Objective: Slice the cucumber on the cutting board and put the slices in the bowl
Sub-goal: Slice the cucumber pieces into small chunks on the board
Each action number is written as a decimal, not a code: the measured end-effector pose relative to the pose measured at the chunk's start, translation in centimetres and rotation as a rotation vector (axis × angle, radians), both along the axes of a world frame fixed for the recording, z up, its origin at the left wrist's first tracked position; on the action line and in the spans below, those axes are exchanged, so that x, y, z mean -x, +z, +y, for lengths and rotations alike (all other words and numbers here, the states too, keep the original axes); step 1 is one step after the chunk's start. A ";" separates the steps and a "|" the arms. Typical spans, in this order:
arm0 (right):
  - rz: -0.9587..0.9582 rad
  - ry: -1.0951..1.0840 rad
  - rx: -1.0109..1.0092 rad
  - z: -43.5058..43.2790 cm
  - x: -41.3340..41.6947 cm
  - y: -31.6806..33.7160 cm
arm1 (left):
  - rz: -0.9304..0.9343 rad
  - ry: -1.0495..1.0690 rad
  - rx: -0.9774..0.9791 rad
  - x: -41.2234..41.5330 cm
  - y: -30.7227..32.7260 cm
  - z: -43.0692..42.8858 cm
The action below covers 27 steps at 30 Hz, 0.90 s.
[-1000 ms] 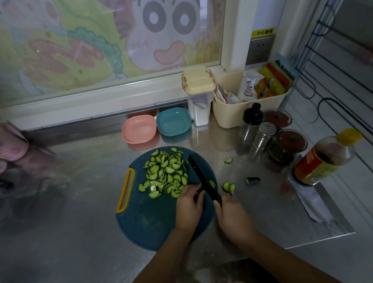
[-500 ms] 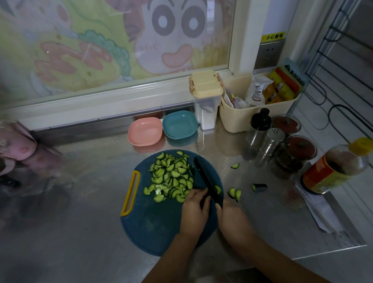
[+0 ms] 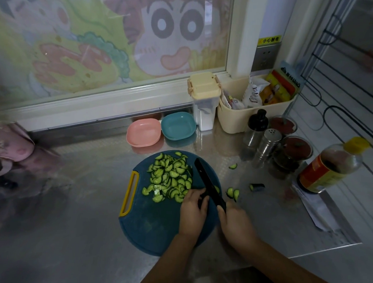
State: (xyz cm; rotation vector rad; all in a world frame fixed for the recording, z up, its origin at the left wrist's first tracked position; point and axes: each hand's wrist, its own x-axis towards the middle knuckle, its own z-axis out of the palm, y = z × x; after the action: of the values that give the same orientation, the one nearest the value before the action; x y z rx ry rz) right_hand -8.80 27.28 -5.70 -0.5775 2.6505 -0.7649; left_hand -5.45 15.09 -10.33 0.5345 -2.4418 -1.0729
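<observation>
The knife (image 3: 209,182) is gripped at its handle by the right hand (image 3: 236,224), the black blade angled away over the cutting board (image 3: 153,229). Just left of the blade, a dark cucumber stub (image 3: 202,200) is pinched under the curled fingers of the left hand (image 3: 192,212). The cucumber slices (image 3: 169,176) are heaped just beyond that hand, and stray slices (image 3: 232,192) lie right of the blade. A pink bowl (image 3: 143,132) and a teal bowl (image 3: 178,125) are set well beyond both hands.

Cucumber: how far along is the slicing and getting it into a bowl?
Done: most is cut, a pile of slices lies on the board. In hand: the right hand grips the knife while the left hand holds a dark stub, likely the last cucumber, at the blade. Left: the pink bowl and teal bowl hold nothing; stray slices lie on the counter.
</observation>
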 end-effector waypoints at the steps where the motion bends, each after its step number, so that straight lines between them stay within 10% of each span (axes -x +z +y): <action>1: -0.002 0.002 0.002 0.0 0.0 0.1 | 0.000 0.003 -0.006 0.0 0.0 0.0; 27: -0.067 -0.004 -0.075 -0.8 -0.3 -0.2 | 0.030 -0.092 0.103 0.1 -0.8 -1.3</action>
State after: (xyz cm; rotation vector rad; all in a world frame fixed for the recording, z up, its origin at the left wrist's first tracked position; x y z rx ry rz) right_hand -8.54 26.47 -5.90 -0.5179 2.6073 -0.6713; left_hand -5.58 13.84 -11.15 0.3741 -2.4999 -0.9766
